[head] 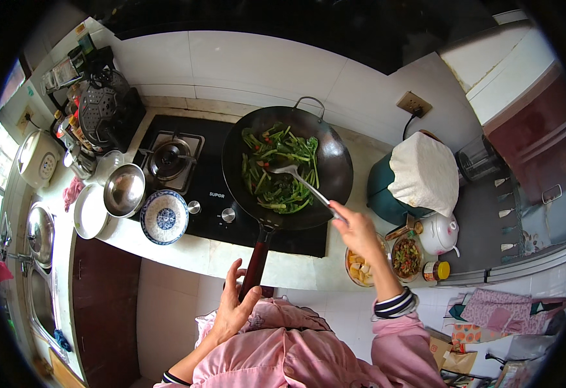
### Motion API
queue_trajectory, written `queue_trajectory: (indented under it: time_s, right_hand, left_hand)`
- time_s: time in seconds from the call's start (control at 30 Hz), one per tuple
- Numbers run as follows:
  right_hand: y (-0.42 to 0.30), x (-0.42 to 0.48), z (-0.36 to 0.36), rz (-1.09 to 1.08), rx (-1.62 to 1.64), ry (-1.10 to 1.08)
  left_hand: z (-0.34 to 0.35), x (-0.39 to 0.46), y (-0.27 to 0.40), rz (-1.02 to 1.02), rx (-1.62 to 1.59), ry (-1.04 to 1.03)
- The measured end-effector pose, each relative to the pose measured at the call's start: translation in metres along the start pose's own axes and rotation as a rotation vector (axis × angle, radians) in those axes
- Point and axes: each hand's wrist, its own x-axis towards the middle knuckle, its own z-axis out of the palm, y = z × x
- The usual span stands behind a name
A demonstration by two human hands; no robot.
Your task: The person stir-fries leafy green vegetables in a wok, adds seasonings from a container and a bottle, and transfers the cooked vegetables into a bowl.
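Note:
A dark wok [334, 165] stands on the black gas hob [210, 145], its wooden handle [256, 264] pointing towards me. Inside lie cooked leafy greens [283, 169] with bits of red. My right hand [358, 233] grips the handle of a metal spatula [307, 184], whose blade rests among the greens. Around the end of the wok handle, my left hand [236, 305] has its thumb and fingers apart on either side; whether the palm touches the handle cannot be told. Left of the wok are a blue-and-white plate [165, 217], a metal bowl [124, 190] and a white plate [90, 211].
Right of the hob stand a cloth-covered green container [377, 186], a bowl of yellow food pieces [358, 271], a dish of chopped food [406, 257] and a yellow-lidded jar [436, 271]. A second burner [169, 159] is at left, with bottles and a steamer rack beyond. A sink [42, 296] is far left.

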Motion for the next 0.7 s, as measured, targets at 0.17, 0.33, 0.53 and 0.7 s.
queue_trajectory:
  time_s: [0.17, 0.33, 0.53, 0.7]
  right_hand:
    - [-0.006, -0.04, -0.068, -0.116, 0.121, -0.094]
    - [-0.002, -0.024, -0.017, -0.01, 0.009, -0.09]
    - [-0.001, 0.008, 0.017, -0.039, 0.019, 0.0]
    - [0.014, -0.027, -0.024, -0.028, -0.095, -0.005]
  left_hand:
    - [-0.009, -0.005, -0.007, 0.05, 0.054, 0.08]
    - [-0.005, -0.003, -0.013, 0.031, 0.062, 0.058]
    - [-0.005, -0.003, 0.0, 0.023, 0.089, 0.051]
    - [-0.008, -0.005, -0.007, 0.043, 0.106, 0.077]
